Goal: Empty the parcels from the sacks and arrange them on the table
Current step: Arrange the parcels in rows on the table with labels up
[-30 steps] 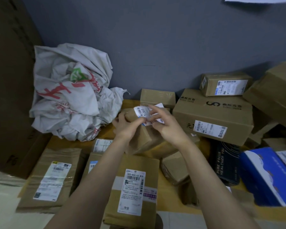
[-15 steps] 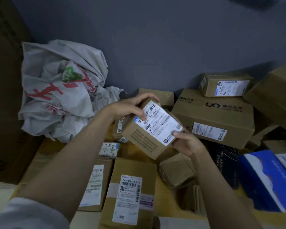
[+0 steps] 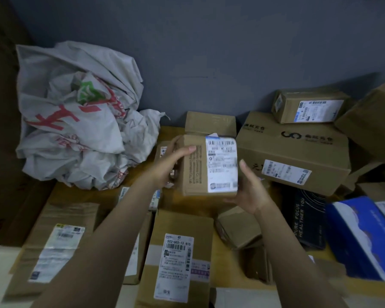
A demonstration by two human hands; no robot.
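A small brown cardboard parcel with a white printed shipping label [image 3: 200, 167] is held in the air above the middle of the yellow-brown table [image 3: 170, 131], label side up and roughly level. It is gripped at its left edge by the left hand [image 3: 171, 163], whose thumb is laid across the top face while the fingers are curled round the far side. Its lower right corner is cradled by the right hand [image 3: 248, 190], with the thumb raised along the right edge of the label; the other fingers are hidden beneath the box. A crumpled white woven sack with red and green print [image 3: 80, 121] is heaped at the back left of the table, against the grey wall. A large brown carton with a dark printed logo [image 3: 293, 152] is seen just right of the held parcel, and a smaller labelled brown box [image 3: 309, 106] is stacked on top of it. A flat brown labelled parcel [image 3: 178, 258] is laid on the table below the hands, and a blue box [image 3: 360, 236] lies at the right.
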